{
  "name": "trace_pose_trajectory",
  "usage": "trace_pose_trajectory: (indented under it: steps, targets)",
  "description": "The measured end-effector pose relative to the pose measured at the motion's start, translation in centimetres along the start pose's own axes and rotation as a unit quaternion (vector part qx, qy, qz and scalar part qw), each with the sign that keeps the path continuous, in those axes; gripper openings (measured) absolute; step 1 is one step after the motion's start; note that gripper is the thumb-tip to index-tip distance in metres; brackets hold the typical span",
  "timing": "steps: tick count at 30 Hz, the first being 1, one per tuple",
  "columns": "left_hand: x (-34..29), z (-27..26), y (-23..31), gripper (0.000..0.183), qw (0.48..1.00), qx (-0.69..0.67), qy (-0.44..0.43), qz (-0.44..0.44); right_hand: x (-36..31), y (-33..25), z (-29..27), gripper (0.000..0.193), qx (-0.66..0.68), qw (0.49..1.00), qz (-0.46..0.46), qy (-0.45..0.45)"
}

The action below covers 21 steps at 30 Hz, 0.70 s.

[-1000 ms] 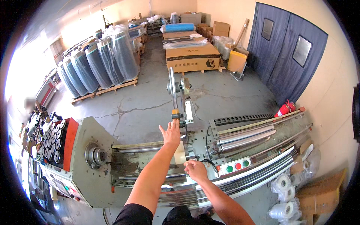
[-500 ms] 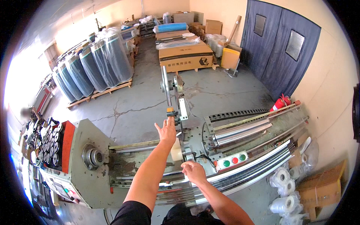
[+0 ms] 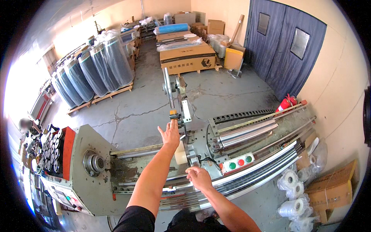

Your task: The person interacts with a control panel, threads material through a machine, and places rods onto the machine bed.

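My left hand reaches out over the machine, fingers stretched forward and thumb apart. Its fingertips are at the black and orange block on the near end of a long metal arm; whether they press on it I cannot tell. Close to my body, my right hand is closed, its fingers curled beside a metal fitting. What they hold, if anything, is hidden. A cream-coloured roller sits between the two hands, partly behind my left forearm.
The machine's grey headstock stands left. A button box with red and green buttons is right of my right hand, above long bars. Metal rollers lie beyond. Wrapped rolls and fire extinguishers are at right.
The whole view has shifted slightly. Both hands keep nearly the same pose and place on the machine.
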<state>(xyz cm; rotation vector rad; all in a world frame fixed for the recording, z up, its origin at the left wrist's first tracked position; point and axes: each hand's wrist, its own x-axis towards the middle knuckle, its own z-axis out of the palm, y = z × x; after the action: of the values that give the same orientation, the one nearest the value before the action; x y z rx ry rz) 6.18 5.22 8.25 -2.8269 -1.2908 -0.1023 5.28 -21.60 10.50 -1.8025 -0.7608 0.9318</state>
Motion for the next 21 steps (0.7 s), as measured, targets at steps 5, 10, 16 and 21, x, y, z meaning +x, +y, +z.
trace_pose_trajectory:
  steps: [5, 10, 16, 21]
  targets:
    - [0.0, 0.4, -0.2, 0.072, 1.000, -0.010, 0.014, 0.005, -0.3, 0.3, 0.1, 0.029, 0.001, 1.000, -0.003, 0.001]
    - [-0.1, 0.4, 0.0, 0.065, 1.000, 0.007, -0.007, 0.004, -1.0, -0.3, 0.0, 0.028, 0.003, 1.000, -0.008, 0.008]
    - [0.0, 0.9, -0.2, 0.061, 1.000, 0.007, 0.004, 0.006, -2.1, -0.5, 0.0, 0.027, 0.019, 1.000, -0.015, 0.010]
    - [-0.3, 1.1, 0.1, 0.061, 1.000, 0.006, 0.004, 0.007, -3.1, -0.3, 0.0, 0.027, 0.025, 0.999, -0.026, 0.022]
